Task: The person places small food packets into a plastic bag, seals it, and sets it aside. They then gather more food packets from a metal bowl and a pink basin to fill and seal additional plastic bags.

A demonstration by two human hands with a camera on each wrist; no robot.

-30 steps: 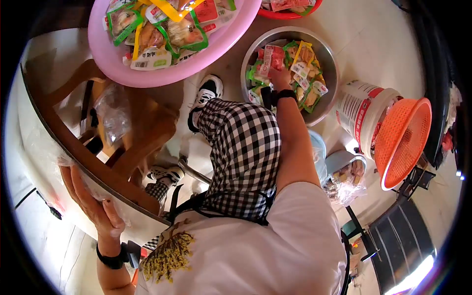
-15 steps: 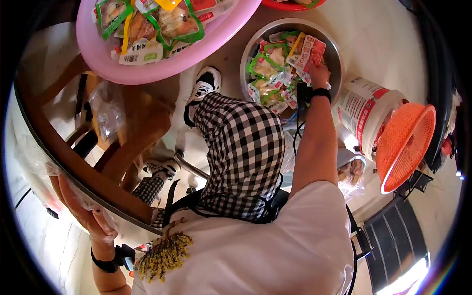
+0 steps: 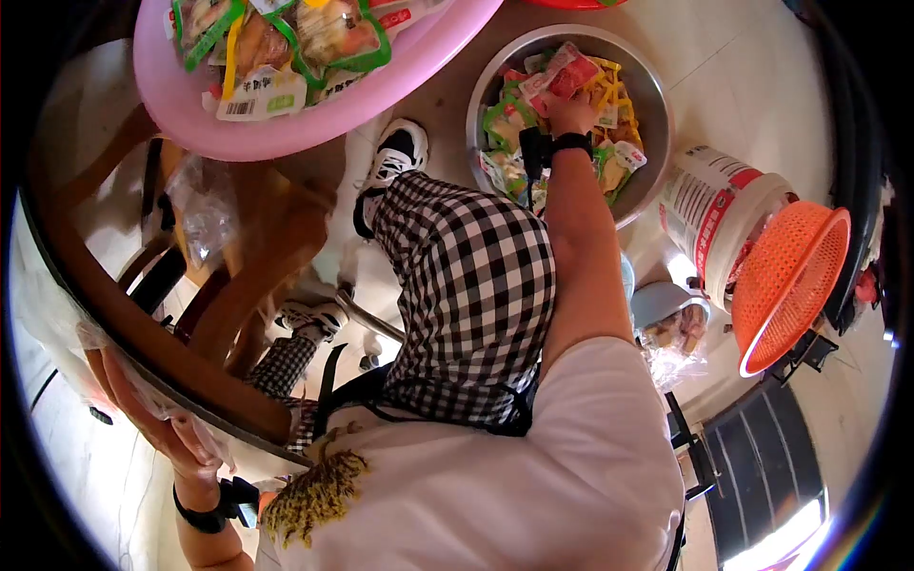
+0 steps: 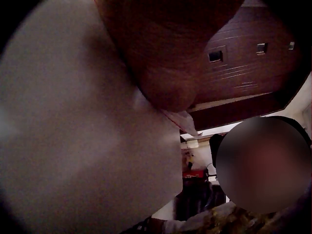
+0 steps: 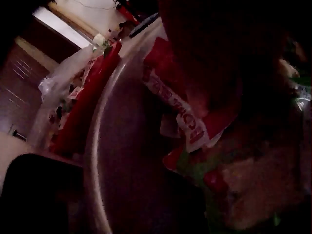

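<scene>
Head view first: I have the right hand [image 3: 568, 116] reaching into the steel basin [image 3: 654, 107], its fingers curled on a red packet [image 3: 575, 70] and gripping it. The packet lies tilted over the heap inside the basin, towards the far rim. Through the right wrist camera, dim as it is, I make out a deep red face crossed by a pale band with red characters; its surface looks flat and crinkled, and what it contains I can't tell.

Around it in the basin I see green-edged packets [image 3: 509, 122] on the left side and yellow-edged packets [image 3: 624, 103] on the right, some with clear windows showing pale, tan food.

My other hand, the left hand [image 3: 169, 433], is well apart from the basin, to its lower left. Its fingers are extended, not curled, and rest against clear film [image 3: 90, 333] at the edge of a table [image 3: 143, 341].

Left of the basin sits a big pink tub [image 3: 286, 143] with larger packets of the same sort, green and yellow edged. Above the basin I catch the rim of a red tub [image 3: 571, 3]. To the basin's lower right stands a white bucket [image 3: 709, 205] with a red label, an orange colander [image 3: 795, 285] tilted against its mouth.
</scene>
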